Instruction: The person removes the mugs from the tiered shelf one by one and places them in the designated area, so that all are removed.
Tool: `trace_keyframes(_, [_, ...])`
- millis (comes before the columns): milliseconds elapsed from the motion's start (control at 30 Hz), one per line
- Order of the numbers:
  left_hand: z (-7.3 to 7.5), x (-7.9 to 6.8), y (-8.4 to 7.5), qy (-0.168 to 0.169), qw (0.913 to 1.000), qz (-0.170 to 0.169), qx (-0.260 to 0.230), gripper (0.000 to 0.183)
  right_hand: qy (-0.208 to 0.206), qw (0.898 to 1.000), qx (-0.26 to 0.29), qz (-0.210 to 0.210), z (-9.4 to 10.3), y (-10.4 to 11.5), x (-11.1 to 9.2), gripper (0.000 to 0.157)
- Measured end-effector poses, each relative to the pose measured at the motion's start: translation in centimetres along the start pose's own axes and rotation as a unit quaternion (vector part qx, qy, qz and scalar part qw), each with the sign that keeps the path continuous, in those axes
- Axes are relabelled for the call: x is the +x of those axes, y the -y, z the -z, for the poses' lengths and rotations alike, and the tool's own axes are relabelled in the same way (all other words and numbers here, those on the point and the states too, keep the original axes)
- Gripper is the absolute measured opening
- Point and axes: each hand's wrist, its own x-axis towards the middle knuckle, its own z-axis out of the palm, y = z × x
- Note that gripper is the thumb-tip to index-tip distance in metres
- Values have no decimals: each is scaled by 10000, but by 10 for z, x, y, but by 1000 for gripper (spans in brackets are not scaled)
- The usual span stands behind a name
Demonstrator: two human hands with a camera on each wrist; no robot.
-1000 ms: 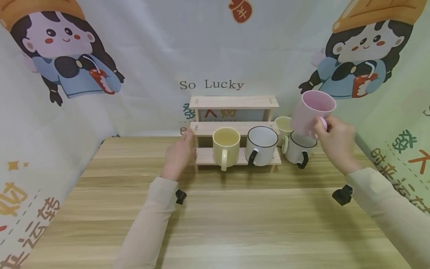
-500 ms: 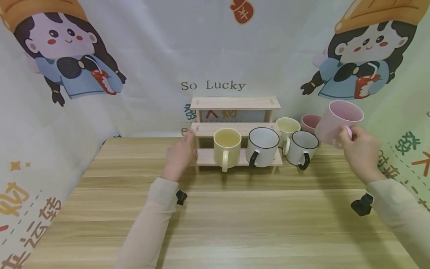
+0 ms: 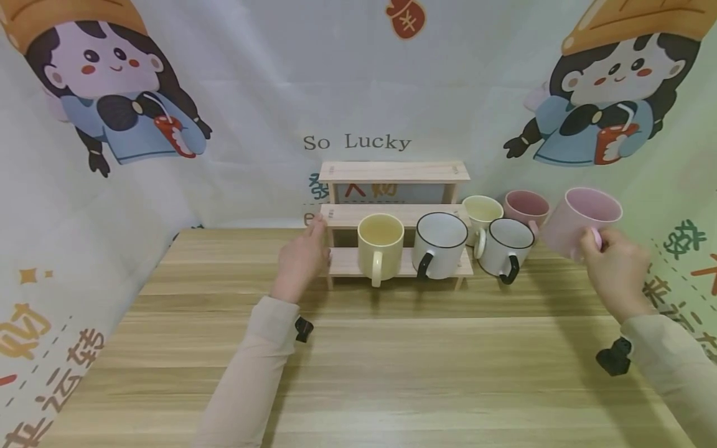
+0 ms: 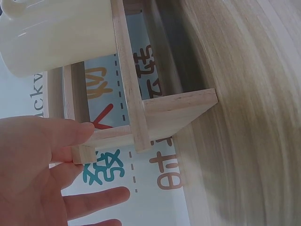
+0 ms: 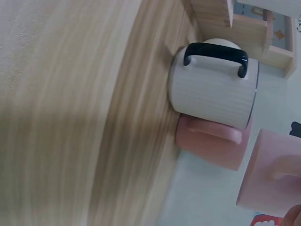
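My right hand [image 3: 618, 274] grips the handle of a pink mug [image 3: 579, 218], held upright in the air at the right. That mug [image 5: 273, 174] also shows in the right wrist view, with a fingertip at its edge. At the left end of a three-tier wooden rack [image 3: 366, 214], my left hand [image 3: 302, 258] pinches the end of the middle shelf; its lower fingers [image 4: 96, 202] stretch out past the wood. On the lowest shelf stand a yellow mug [image 3: 379, 246] and a white mug with black rim and handle [image 3: 440, 246].
Right of the rack, a second black-handled white mug [image 3: 506, 247], a pale yellow mug [image 3: 482, 211] and a darker pink mug [image 3: 526, 205] stand close together on the wood-grain table [image 3: 392, 373]. A printed cloth [image 3: 252, 93] hangs behind.
My right hand has carried the pink mug to the right and lower, away from the rack, bringing the darker pink mug behind into view. The left hand stays at the rack.
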Motion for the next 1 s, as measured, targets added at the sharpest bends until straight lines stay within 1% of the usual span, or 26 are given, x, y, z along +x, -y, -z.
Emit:
trace_keyframes(100, [-1, -1, 0, -13, 10000, -32, 11, 56, 245, 9995, -69, -179, -2, -6, -5, 38])
trace_keyframes(167, [-1, -1, 0, -5, 10000, -44, -3, 56, 307, 9993, -57, -217, -5, -9, -7, 38])
trace_keyframes(333, [-1, -2, 0, -23, 10000, -37, -60, 55, 205, 9997, -152, -58, -9, -14, -11, 36])
trace_keyframes(533, [-1, -3, -1, -37, 9999, -68, -66, 53, 299, 9993, -210, -28, -16, -22, -14, 35])
trace_keyframes(700, [-1, -2, -1, -13, 9999, -81, -123, 56, 195, 9993, -253, 198, -23, -28, -15, 34])
trace_keyframes(800, [0, -2, 0, -42, 9999, -84, -89, 58, 269, 9989, -309, 228, -27, -30, -14, 35])
trace_keyframes(1000, [1, -2, 0, 13, 10000, 6, -75, 61, 614, 9971, -391, 221, -33, -31, -15, 38])
